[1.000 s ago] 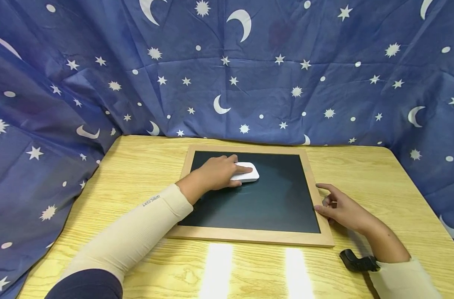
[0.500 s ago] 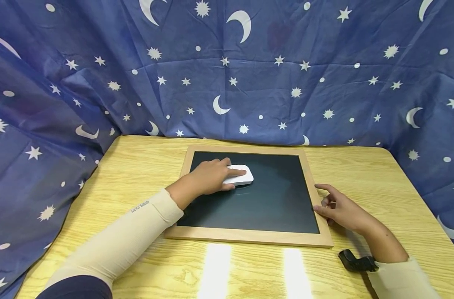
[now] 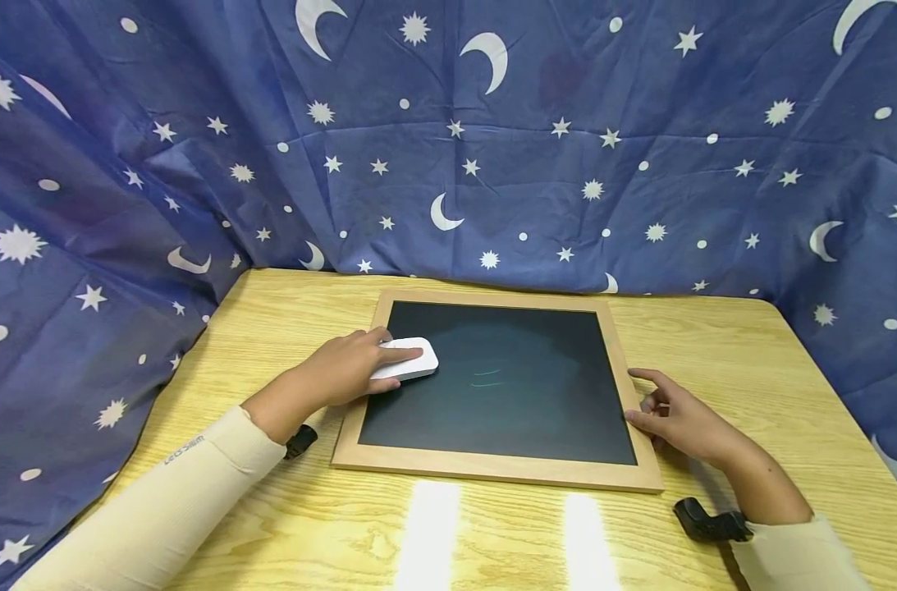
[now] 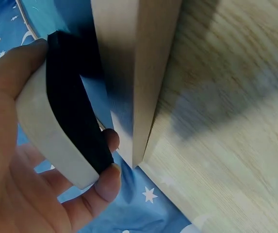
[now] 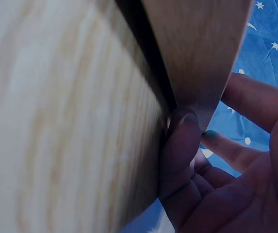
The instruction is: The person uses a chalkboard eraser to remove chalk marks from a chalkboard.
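Eraser (image 3: pixel 411 368) farther left, over chalkboard (image 3: pixel 507 419)

Left arm (image 3: pixel 153 497) and right arm (image 3: pixel 764 478) reach inward from the head view's lower corners.
The left grip (image 3: pixel 345 367), palm down, clasps from both sides, left index finger (image 3: pixel 402 355) stretched along the top. The right grip (image 3: pixel 673 414) pinches, right thumb (image 3: pixel 643 421) and right index finger (image 3: pixel 651 377) spread, the other fingers curled. Both arms are sleeved higher up and bare around the wrists.

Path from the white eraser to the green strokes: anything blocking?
Nothing visible: only dark board surface lies between the white eraser in the left hand and the green strokes. The right hand is beyond, at the frame.
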A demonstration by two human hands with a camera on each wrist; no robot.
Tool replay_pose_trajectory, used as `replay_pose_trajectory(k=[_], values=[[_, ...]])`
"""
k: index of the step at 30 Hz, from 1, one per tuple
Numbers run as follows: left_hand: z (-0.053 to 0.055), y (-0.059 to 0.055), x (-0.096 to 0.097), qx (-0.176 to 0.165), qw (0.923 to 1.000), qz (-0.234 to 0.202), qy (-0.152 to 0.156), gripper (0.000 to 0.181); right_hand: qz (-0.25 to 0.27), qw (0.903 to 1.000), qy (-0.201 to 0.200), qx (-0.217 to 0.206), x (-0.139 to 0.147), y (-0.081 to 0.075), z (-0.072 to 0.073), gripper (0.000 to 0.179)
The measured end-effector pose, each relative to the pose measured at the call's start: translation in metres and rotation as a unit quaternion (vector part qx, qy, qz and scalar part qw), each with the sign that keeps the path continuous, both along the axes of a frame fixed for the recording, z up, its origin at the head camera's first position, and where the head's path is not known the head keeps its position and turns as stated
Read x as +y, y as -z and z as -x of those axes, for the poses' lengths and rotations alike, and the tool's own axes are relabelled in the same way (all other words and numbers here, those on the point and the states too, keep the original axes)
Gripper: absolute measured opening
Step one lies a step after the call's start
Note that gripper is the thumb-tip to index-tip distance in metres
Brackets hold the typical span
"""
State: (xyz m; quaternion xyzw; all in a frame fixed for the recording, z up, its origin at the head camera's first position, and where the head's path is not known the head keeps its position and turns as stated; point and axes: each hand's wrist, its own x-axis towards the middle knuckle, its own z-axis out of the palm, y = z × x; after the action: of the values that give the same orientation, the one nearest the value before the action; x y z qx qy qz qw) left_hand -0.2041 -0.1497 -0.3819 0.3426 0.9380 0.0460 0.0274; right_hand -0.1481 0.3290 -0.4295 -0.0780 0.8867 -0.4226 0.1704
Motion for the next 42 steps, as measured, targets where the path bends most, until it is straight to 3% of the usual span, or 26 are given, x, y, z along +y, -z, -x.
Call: replay_pose_trajectory(k=[8,19,27,33,42], values=[[0.005,0.001,0.011,0.027,0.9994,0.005,0.023,0.05,0.003,1.0,0.001,-0.001,0.003,0.001,0.0,0.077],[0.023,0.006,0.071,0.053,0.9964,0.028,0.06,0.049,-0.002,1.0,-0.003,0.003,0.003,-0.001,0.003,0.077],[0.029,0.002,0.105,0.036,0.9953,0.048,0.076,0.05,0.014,0.9999,-0.008,-0.001,0.003,0.001,0.002,0.075],[0.028,0.003,0.092,0.014,0.9971,0.046,0.059,0.051,0.013,0.9999,-0.008,-0.001,-0.002,0.001,0.002,0.077],[0.017,0.004,0.042,0.024,0.9983,0.014,0.05,0.048,0.003,1.0,-0.003,-0.001,0.002,0.0,0.002,0.076]])
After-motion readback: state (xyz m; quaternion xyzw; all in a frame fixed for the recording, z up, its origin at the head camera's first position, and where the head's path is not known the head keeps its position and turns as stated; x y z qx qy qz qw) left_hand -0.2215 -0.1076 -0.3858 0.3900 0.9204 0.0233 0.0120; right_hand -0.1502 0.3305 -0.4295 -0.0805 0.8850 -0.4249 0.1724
